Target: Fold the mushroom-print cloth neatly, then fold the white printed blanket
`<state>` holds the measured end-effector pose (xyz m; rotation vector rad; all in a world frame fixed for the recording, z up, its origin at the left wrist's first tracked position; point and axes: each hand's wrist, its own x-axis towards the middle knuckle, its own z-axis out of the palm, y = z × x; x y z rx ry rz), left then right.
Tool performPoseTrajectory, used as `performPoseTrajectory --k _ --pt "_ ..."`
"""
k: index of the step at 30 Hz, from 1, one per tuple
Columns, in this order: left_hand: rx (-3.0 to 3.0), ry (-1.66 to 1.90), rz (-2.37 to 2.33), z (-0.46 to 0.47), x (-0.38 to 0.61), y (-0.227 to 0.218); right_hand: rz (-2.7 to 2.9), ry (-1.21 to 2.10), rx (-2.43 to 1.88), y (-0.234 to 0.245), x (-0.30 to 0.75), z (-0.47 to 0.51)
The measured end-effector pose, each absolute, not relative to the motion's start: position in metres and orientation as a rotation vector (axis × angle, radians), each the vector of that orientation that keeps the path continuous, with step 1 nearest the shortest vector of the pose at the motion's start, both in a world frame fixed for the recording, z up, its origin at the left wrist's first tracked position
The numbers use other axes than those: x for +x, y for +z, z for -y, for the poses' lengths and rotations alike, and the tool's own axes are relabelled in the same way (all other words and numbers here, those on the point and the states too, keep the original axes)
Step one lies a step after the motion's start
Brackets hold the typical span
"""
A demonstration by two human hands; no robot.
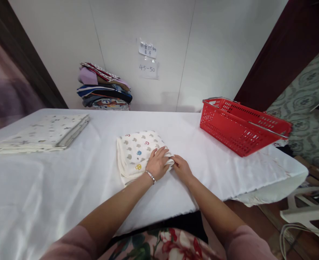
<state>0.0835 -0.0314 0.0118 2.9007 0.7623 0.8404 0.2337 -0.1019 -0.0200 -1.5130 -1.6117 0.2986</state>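
Across the lower view spreads the white-covered table [75,202], its cloth rumpled toward my left, and I work at its near edge. On my right, near the table's far corner, sits a red basket [227,131] with metal handles. Well off to my left lies a flat folded stack of pale printed fabric [46,131]. My two forearms reach forward from pink sleeves [75,243] and slant inward, the left one crossing the longer stretch of table, so that my hands nearly meet in front of me. Between the stack and the basket, close before me, lies the folded mushroom-print cloth [134,148], thick with layers, its rounded fold toward my left. My left hand [158,164] rests palm down over its right part, the fingers extended and slightly apart, pointing away from me, laid on the top layer rather than curled around it. My right hand [181,168] is turned in toward the left one, knuckles up, fingers bent, thumb and fingertips pinching the layered edge at the cloth's right end; the exact contact is partly hidden. A silver bracelet [150,176] circles my left wrist.
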Motion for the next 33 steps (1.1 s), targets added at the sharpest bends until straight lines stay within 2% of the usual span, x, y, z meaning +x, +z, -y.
performPoseTrajectory --k 10,16,24,33 --pt "2.875 0.861 -0.836 0.037 0.084 0.010 1.469 0.082 -1.509 -0.012 0.229 0.121" --pt "2.895 0.832 -0.828 0.038 0.085 0.011 1.429 0.183 -1.639 -0.009 0.224 0.117" --pt "2.900 0.757 -0.821 0.039 0.085 0.013 1.332 0.433 -1.518 -0.021 0.229 0.110" --pt "2.909 0.499 -0.737 0.027 0.081 0.033 1.406 0.394 -1.505 -0.023 0.233 0.109"
